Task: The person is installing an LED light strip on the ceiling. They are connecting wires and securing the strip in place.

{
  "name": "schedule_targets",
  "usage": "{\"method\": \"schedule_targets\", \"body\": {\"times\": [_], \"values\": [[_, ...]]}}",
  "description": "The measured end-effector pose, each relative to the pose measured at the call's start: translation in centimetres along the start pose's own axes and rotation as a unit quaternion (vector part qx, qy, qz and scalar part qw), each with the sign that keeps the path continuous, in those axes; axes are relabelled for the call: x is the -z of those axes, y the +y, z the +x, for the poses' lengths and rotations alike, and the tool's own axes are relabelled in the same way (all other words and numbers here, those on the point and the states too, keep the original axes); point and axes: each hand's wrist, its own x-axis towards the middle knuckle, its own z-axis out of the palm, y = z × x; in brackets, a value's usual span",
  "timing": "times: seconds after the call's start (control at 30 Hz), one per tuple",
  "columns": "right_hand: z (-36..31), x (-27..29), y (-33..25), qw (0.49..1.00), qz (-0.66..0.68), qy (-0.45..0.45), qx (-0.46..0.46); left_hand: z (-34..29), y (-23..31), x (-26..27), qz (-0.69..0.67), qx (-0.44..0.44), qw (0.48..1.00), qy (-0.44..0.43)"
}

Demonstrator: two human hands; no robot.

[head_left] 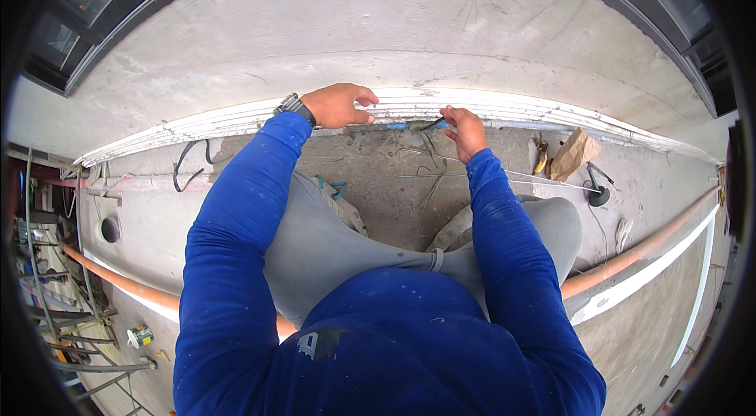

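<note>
Beside the row of thin white pipes (520, 107) at the foot of the wall, my left hand (340, 105) is held palm down, thumb and fingers apart. A watch (293, 107) is on that wrist. My right hand (466, 133) pinches a short dark thin strip (432, 124) that slants down toward the pipes' lower edge. What kind of thing the strip is, I cannot make out. A blue pipe piece (394, 126) shows along the lowest pipe, between my two hands. Some thin wires (431, 176) lie on the concrete between my legs.
To the right are a brown paper bag (575, 154), a banana peel (541, 152) and a round black object with a handle (598, 194). A black strap (183, 168) lies left. An orange pipe (614, 262) runs behind me. Left, there is a hole (109, 229) in the floor.
</note>
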Motion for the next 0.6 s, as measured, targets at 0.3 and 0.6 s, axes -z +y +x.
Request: {"method": "schedule_targets", "body": {"times": [0.3,0.6], "values": [[0.11,0.01,0.13,1.000,-0.003,0.002,-0.006,0.04,0.05,-0.12,-0.003,-0.001,1.000,-0.002],[0.02,-0.11,0.26,1.000,-0.016,-0.001,0.005,-0.12,0.16,-0.05,-0.003,0.000,1.000,-0.003]]}}
